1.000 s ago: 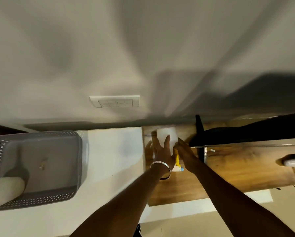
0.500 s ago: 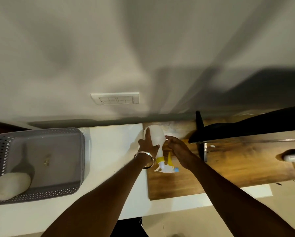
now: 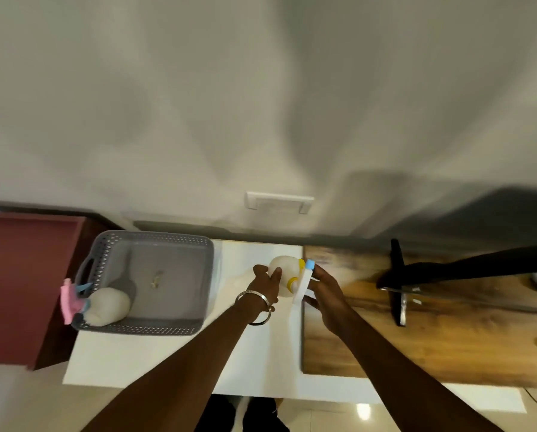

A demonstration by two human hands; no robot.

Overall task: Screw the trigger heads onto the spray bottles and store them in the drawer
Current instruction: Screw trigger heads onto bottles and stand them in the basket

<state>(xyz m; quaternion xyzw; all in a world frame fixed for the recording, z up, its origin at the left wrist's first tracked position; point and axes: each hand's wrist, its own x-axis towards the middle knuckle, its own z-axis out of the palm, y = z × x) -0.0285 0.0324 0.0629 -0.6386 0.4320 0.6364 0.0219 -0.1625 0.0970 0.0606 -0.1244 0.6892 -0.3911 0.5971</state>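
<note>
My left hand (image 3: 265, 283) grips a white spray bottle (image 3: 284, 271) held on its side above the white counter (image 3: 245, 353). Its trigger head (image 3: 303, 282), white with a yellow collar and a blue nozzle tip, points right. My right hand (image 3: 326, 291) holds the trigger head from the right side. A second white bottle (image 3: 108, 305) with a pink and blue trigger head (image 3: 72, 299) lies in the near left corner of a grey perforated basket (image 3: 198, 307).
A dark red cabinet (image 3: 21, 275) stands left of the basket. A wooden tabletop (image 3: 432, 338) lies to the right with a black monitor stand (image 3: 396, 275) on it. A wall switch plate (image 3: 279, 202) is behind the counter.
The view has swung left. Both hands lifted the bottle off the wooden top and carried it left over the white counter, turning it onto its side.
</note>
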